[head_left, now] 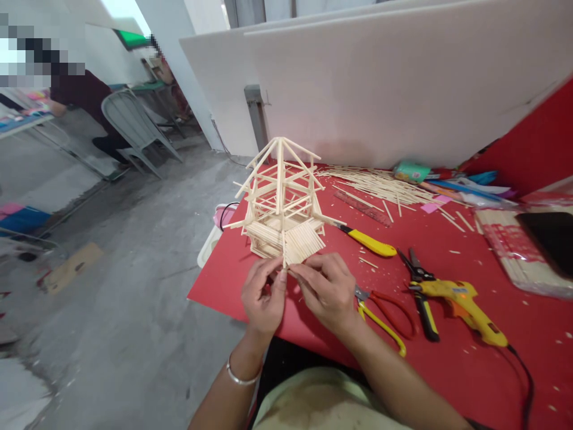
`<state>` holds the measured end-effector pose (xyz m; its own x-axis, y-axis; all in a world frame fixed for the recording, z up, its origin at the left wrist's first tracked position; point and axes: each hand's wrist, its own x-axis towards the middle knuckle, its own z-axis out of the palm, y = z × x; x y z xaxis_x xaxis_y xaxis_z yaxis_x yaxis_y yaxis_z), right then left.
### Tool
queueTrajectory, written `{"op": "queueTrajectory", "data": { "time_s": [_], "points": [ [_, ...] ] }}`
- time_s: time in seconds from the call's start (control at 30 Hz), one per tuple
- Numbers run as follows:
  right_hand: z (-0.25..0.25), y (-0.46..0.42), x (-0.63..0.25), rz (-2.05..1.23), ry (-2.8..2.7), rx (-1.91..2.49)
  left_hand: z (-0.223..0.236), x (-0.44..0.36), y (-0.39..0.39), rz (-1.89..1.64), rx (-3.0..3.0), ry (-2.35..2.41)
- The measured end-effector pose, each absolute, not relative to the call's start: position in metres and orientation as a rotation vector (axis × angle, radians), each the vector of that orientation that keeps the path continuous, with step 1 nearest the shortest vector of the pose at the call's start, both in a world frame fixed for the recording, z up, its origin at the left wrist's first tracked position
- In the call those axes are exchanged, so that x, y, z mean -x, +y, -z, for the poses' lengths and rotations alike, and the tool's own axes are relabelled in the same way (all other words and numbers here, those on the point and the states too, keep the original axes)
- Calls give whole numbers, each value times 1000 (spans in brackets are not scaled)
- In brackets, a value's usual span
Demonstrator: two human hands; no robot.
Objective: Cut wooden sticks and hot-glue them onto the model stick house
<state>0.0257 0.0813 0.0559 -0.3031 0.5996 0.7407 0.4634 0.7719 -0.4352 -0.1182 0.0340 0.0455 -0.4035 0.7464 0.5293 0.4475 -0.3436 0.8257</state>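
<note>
A pavilion-like model [281,197] built of thin pale wooden sticks stands on the red tabletop [224,286]. Its upper roof is an open frame of slanting sticks; below, a lower roof panel [304,240] is covered with sticks laid side by side. My left hand [265,295] pinches the near end of the lower roof's ridge stick with thumb and fingers. Right beside it, my right hand [329,289] is closed in a pinch at the panel's near corner, on what looks like a short wooden stick mostly hidden by the fingertips.
Right of my hands lie red-and-yellow pliers [385,319], black-and-yellow cutters [423,298], a yellow glue gun [465,304] and a yellow-handled knife [369,240]. Behind are loose sticks [376,184], a ruler [362,208], packaged sticks [510,251] and a phone [548,239]. A person [85,101] sits far left.
</note>
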Motion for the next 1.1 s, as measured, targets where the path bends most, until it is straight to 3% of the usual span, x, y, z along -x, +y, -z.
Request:
{"op": "queueTrajectory", "data": {
  "time_s": [1.1],
  "points": [
    [-56,80,-27,-173,-2005,806,-40,118,33,-1832,-1612,1615]
  ]
}}
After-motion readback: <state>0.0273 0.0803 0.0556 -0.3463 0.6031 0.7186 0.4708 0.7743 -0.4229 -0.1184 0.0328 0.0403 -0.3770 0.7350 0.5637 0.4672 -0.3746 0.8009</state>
